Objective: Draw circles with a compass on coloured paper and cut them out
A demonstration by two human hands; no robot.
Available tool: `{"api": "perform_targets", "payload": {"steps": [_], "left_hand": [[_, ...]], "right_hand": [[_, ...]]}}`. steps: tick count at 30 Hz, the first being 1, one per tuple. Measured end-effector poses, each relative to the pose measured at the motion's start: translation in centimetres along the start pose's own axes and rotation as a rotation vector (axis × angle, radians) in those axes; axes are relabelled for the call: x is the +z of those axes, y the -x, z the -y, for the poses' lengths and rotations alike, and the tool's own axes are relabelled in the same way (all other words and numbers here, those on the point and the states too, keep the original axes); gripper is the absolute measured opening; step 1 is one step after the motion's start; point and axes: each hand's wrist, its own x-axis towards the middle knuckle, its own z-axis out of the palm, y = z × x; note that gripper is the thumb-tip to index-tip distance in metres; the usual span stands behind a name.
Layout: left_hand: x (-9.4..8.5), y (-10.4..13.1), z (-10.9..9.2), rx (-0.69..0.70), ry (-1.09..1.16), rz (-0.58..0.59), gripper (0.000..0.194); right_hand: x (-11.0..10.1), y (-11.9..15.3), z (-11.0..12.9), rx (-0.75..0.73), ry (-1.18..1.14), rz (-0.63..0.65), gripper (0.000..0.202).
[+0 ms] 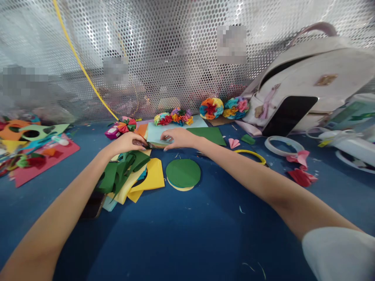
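Note:
My left hand (125, 143) is at the near left corner of a light blue paper sheet (155, 132), its fingers curved and its thumb apart from them. Whether its fingertips touch the sheet I cannot tell. Over the same sheet arches my right hand (180, 138), thumb and fingers spread with nothing visible between them. A dark green paper sheet (212, 135) lies under and beside my right wrist. Nearer to me are green paper circles (183, 173) with a pale yellow edge below. Cut green scraps (124, 168) and a yellow cut-out sheet (156, 175) lie below my left hand.
Ruffled paper flowers (211, 108) line the back by a perforated metal panel (175, 50). At the right stand a pale backpack (316, 74) and a leaning phone (290, 115), with a tape roll (284, 145) before them. Coloured scraps on a red sheet (47, 158) lie left.

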Motion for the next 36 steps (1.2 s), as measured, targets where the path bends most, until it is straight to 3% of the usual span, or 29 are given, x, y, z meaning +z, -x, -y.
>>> {"api": "perform_targets", "payload": {"steps": [21,36], "left_hand": [[-0.05,0.16,-0.28,0.06,-0.111,-0.057,0.024],[-0.11,0.19,-0.13,0.059,-0.092,-0.026,0.022]], "right_hand": [[-0.18,0.09,0.26,-0.002,-0.008,0.02,0.04],[-0.09,0.04,0.18,0.006,0.003,0.011,0.04]]}}
